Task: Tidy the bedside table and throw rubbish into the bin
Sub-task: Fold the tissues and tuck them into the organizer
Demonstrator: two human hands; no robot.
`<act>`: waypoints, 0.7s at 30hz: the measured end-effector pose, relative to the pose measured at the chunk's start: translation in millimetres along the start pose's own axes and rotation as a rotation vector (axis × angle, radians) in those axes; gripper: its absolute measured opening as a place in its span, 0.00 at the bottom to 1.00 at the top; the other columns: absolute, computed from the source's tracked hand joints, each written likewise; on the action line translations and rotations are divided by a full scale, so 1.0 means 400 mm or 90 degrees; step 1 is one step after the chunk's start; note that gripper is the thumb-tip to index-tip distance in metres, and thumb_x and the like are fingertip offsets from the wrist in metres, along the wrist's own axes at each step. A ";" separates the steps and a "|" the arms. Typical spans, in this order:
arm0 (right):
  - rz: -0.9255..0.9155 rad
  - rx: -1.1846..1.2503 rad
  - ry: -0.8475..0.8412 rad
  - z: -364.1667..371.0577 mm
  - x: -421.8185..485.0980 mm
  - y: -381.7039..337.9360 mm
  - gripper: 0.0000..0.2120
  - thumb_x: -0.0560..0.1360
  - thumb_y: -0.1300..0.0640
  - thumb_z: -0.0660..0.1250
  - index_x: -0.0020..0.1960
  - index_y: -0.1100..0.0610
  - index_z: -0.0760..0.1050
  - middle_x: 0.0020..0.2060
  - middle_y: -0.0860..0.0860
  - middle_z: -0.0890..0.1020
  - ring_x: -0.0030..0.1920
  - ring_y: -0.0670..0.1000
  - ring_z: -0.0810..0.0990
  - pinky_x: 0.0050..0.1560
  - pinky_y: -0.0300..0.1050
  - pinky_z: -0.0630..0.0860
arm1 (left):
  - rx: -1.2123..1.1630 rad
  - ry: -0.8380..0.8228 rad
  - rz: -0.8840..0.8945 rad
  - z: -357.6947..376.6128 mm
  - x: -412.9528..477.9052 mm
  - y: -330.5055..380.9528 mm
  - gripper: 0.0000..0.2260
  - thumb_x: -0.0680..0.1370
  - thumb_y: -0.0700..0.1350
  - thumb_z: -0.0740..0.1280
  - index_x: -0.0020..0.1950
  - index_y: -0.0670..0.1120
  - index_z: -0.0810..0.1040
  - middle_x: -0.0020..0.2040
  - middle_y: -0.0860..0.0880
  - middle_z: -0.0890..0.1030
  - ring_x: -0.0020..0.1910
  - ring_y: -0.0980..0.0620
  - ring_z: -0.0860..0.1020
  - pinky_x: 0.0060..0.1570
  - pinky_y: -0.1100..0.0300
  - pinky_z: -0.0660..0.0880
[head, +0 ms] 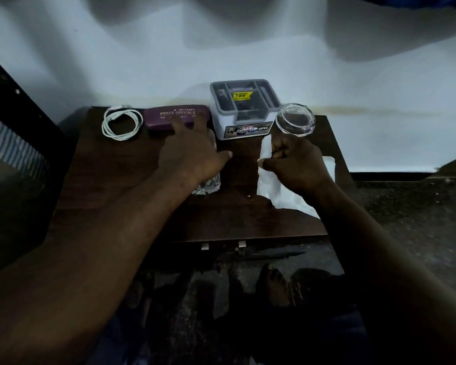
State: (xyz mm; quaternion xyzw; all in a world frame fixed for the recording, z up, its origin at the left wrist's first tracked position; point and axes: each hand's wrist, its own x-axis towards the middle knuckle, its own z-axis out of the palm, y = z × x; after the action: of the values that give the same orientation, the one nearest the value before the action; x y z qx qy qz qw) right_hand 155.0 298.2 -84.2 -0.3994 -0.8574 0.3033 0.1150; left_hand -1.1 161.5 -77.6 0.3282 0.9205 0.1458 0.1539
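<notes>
By the bedside table's [116, 180] right edge the right hand [295, 164] curls its fingers on a white tissue [267, 177] lying there. The left hand [192, 151], fingers spread straight, touches the purple spectacle case [163, 117] at the back edge.

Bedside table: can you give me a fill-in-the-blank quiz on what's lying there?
1. The white cable sits at the ____ end of the table.
2. The case printed PRINCE OPTICALS is ____.
3. The price sticker inside the grey organiser is ____.
4. The right hand grips paper coloured ____.
Missing words: left; purple; yellow; white.
</notes>
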 end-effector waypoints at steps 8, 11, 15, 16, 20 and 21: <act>0.030 0.070 0.011 -0.015 -0.005 -0.004 0.09 0.70 0.52 0.80 0.44 0.53 0.82 0.37 0.47 0.86 0.42 0.44 0.84 0.40 0.32 0.73 | 0.103 0.207 0.137 -0.004 -0.032 0.042 0.36 0.72 0.62 0.70 0.75 0.50 0.65 0.71 0.40 0.66 0.67 0.35 0.68 0.59 0.40 0.72; 0.035 0.073 0.015 -0.016 -0.003 0.000 0.12 0.68 0.51 0.81 0.44 0.54 0.81 0.38 0.48 0.86 0.42 0.44 0.84 0.43 0.36 0.74 | 0.050 0.235 0.271 0.012 -0.050 0.079 0.26 0.74 0.56 0.67 0.69 0.48 0.72 0.65 0.42 0.74 0.62 0.39 0.73 0.56 0.46 0.74; 0.026 0.093 0.001 -0.020 -0.008 -0.002 0.10 0.69 0.53 0.80 0.43 0.56 0.82 0.38 0.50 0.86 0.41 0.46 0.84 0.48 0.44 0.78 | -0.108 0.132 0.257 0.035 -0.069 0.117 0.11 0.78 0.49 0.68 0.60 0.50 0.76 0.54 0.52 0.81 0.56 0.50 0.78 0.45 0.61 0.56; 0.024 0.097 0.001 -0.022 -0.009 -0.002 0.10 0.69 0.54 0.80 0.42 0.57 0.81 0.38 0.51 0.86 0.39 0.45 0.82 0.47 0.43 0.76 | -0.150 0.111 0.249 0.042 -0.066 0.123 0.09 0.78 0.48 0.68 0.58 0.50 0.77 0.52 0.53 0.82 0.54 0.51 0.79 0.44 0.60 0.61; 0.025 0.101 0.013 -0.031 -0.004 0.002 0.09 0.68 0.56 0.80 0.39 0.52 0.79 0.34 0.47 0.84 0.38 0.43 0.79 0.45 0.40 0.74 | -0.343 0.013 0.145 0.070 -0.042 0.134 0.04 0.77 0.48 0.71 0.51 0.52 0.80 0.47 0.54 0.84 0.48 0.50 0.83 0.51 0.51 0.80; 0.028 0.110 0.011 -0.034 -0.004 0.002 0.09 0.69 0.56 0.80 0.39 0.50 0.80 0.34 0.46 0.84 0.38 0.43 0.81 0.46 0.41 0.76 | -0.389 -0.014 0.119 0.074 -0.041 0.139 0.03 0.77 0.48 0.70 0.49 0.52 0.80 0.46 0.53 0.84 0.46 0.49 0.84 0.51 0.48 0.82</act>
State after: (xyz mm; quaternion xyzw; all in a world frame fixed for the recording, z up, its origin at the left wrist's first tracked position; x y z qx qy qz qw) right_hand 162.6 303.3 -73.8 -0.4094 -0.8181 0.3752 0.1496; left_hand 53.2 197.1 -81.1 0.3515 0.7982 0.4257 0.2410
